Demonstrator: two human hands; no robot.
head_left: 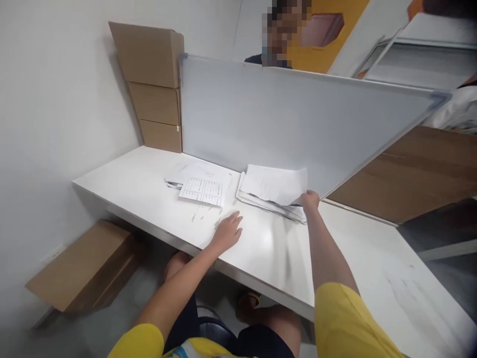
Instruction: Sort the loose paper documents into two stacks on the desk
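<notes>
My right hand (310, 200) pinches the near right corner of a white sheet of paper (274, 183), whose right side is lifted. Under that sheet lies a stack of papers (278, 209) with uneven edges, close to the foot of the whiteboard. On the white table my left hand (227, 231) rests with fingers stretched and nothing in it. Just beyond it is a printed sheet (203, 192) with boxed tables, partly covering other loose papers (192, 171).
A whiteboard (253, 114) stands upright along the back of the table (130, 186). Stacked cardboard boxes (152, 102) stand at its left end. Another cardboard box (80, 263) is below the table at left. Behind the whiteboard is a person (255, 59).
</notes>
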